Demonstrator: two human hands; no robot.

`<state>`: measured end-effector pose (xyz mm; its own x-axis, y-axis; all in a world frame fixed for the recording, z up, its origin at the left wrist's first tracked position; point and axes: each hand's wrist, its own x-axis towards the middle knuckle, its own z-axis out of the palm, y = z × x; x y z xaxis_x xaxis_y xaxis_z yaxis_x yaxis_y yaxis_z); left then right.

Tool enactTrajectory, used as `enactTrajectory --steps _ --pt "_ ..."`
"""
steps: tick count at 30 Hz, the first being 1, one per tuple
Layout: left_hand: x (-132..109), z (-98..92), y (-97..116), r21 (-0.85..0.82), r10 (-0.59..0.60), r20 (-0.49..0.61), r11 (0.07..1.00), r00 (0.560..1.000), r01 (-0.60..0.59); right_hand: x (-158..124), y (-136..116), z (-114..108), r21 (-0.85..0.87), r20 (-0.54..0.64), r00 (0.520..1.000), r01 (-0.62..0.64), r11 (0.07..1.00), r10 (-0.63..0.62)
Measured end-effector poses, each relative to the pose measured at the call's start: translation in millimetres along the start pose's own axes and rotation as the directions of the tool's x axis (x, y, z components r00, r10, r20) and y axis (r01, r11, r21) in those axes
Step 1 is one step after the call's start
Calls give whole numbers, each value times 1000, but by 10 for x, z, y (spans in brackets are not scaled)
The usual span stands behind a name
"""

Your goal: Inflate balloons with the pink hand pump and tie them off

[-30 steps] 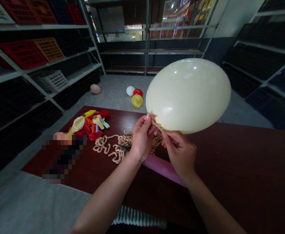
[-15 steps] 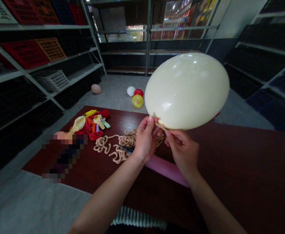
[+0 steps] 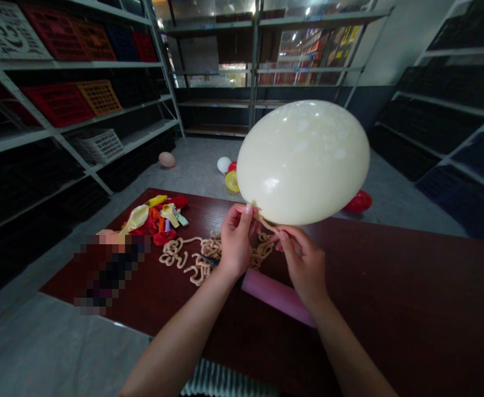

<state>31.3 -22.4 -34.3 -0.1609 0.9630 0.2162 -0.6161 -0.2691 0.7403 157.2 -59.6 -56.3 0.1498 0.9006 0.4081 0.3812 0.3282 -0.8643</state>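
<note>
A large cream balloon [image 3: 304, 160], blown up, leans up and to the right above my hands. My left hand [image 3: 237, 237] pinches it at its neck, between thumb and forefinger. A piece of tan cord [image 3: 269, 226] runs from the neck to my right hand [image 3: 302, 259], whose thumb and fingers are closed on it. Whether the cord is knotted around the neck is hidden by my fingers. Below my hands lies a pink-purple cylinder [image 3: 277, 298], partly behind my right wrist. A heap of tan cord [image 3: 176, 253] spreads over the table, with a dark pointed tool [image 3: 211, 260] on it.
Uninflated balloons [image 3: 155, 220] in several colours lie on the left of the dark red table [image 3: 391, 298]. On the floor beyond are a red balloon [image 3: 358, 202], a yellow balloon [image 3: 232, 182] and others. Shelving with crates [image 3: 60, 105] lines the left side. A blurred patch covers the table's left part.
The balloon and both hands have shifted slightly left in view. More cord now shows stretched between my hands. A red balloon on the right floor has come further into view.
</note>
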Motion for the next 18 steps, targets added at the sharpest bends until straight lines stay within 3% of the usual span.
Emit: enactTrajectory --steps 5,8,11,13,15,16,18 --pt "-60 27 68 268 307 53 912 950 -309 57 35 -62 100 -67 993 -86 991 93" --pt "-82 56 147 441 480 154 749 864 -495 100 106 -69 147 -82 990 -103 984 116" --pt "15 117 193 551 561 266 579 784 -601 129 185 -60 135 -89 990 -98 986 110" --pt "213 192 181 617 578 302 488 758 -617 138 230 -51 137 -89 989 -103 985 116" --pt "540 302 143 689 547 351 399 760 -605 144 265 -43 159 -84 989 -108 981 122" --pt "741 370 122 712 506 384 370 772 -597 146 278 -39 172 -82 989 -108 979 123" --pt "1160 524 92 748 291 488 346 823 -566 152 296 -34 189 -81 989 -106 976 123"
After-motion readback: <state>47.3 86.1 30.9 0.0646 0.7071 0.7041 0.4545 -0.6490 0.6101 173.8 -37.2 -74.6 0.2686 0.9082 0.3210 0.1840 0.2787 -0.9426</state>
